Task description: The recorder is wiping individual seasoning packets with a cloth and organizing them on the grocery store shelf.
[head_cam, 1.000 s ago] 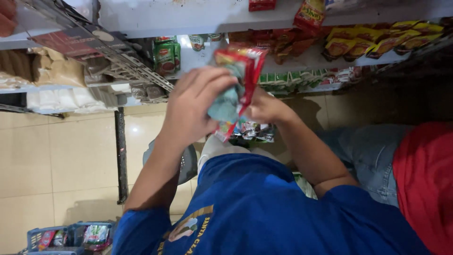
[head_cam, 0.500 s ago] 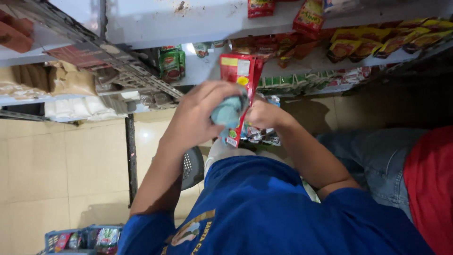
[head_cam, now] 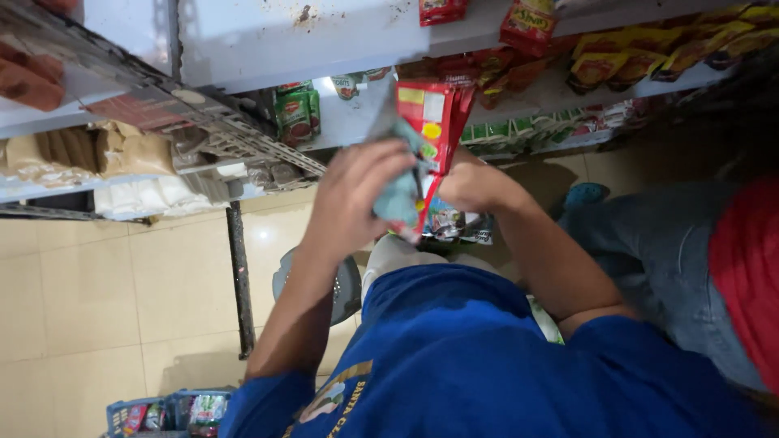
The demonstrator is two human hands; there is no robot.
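Two hands meet at the middle of the view, both on one tall red packet (head_cam: 428,138) held upright just in front of the shelving. The left hand (head_cam: 357,203) wraps round a grey-blue cloth (head_cam: 399,191) and presses it flat against the packet's face, fingers curled together over the cloth. The right hand (head_cam: 475,185) grips the packet from its far edge, at three o'clock of the cloth, fingers closed on it though mostly hidden behind.

The packet itself is red with a yellow patch and a white patch near the top, a small green mark lower down, and its lower half is covered by the cloth.

At eleven o'clock of the hands, green sachets (head_cam: 296,113) with a red picture stand on a white shelf (head_cam: 324,36). At one o'clock, yellow-and-red bags (head_cam: 649,57) lie in a row, with a red packet hanging (head_cam: 526,24) nearer. Green-and-white packs (head_cam: 519,134) line the shelf below, at two o'clock. Far out at nine o'clock sit brown paper bags (head_cam: 89,150) and white bags (head_cam: 146,199) on a wire rack (head_cam: 203,122). Down at seven o'clock, a blue basket (head_cam: 166,412) of mixed packets rests on the cream tiled floor (head_cam: 97,292). Another person's jeans leg (head_cam: 649,243) stands at four o'clock.
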